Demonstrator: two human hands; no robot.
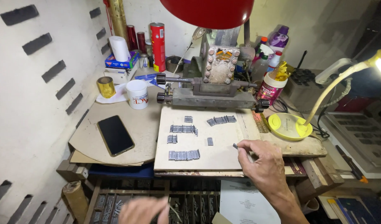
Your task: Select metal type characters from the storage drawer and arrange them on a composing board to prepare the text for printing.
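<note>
Metal type piece [235, 145] sits pinched in right hand [263, 164] grip.

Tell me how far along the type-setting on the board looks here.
Done: several rows of metal type pieces lie grouped on the board. In hand: the right hand pinches one small piece at the board's edge; the left hand is blurred over the type tray. Left: cannot tell.

This is a small, crowded workshop, probably for hot-foil stamping or letterpress work. A worn metal press [217, 79] stands at twelve o'clock behind a board [223, 155] carrying rows of metal type pieces [184, 155]. Foil rolls [105, 86] sit at ten o'clock, and a compartmented type tray [116, 205], blurred, lies at six.
</note>
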